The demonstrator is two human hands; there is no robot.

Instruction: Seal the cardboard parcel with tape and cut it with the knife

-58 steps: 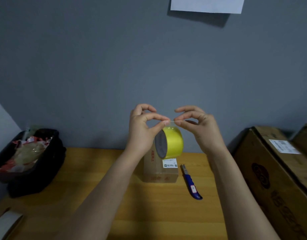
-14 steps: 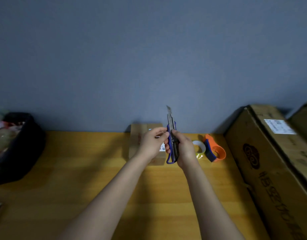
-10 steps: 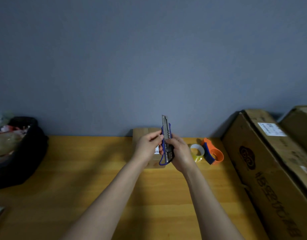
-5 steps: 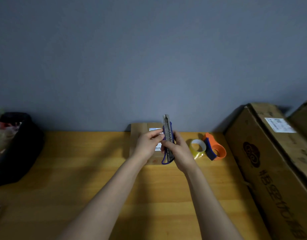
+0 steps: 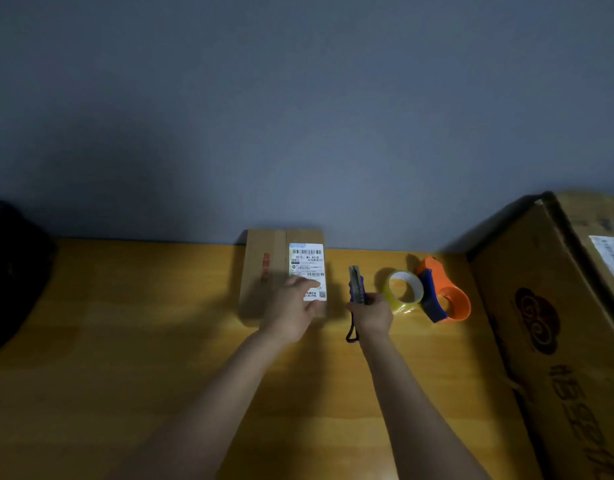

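A small cardboard parcel (image 5: 264,271) with a white shipping label lies flat on the wooden table (image 5: 125,341) against the grey wall. My left hand (image 5: 293,310) rests on its near right part, fingers over the label's lower end. Just right of the parcel, my right hand (image 5: 371,317) grips a blue utility knife (image 5: 355,285) low over the table, tip pointing away from me. A yellow tape roll (image 5: 404,291) stands to the right of the knife.
An orange and blue tape dispenser (image 5: 444,292) sits beside the roll. A large cardboard box (image 5: 558,323) fills the right side. A black bin (image 5: 11,271) stands at the far left edge.
Both hands held the knife upright in front of the parcel. They have now parted: the left went down onto the parcel, the right lowered the knife toward the table on its right.
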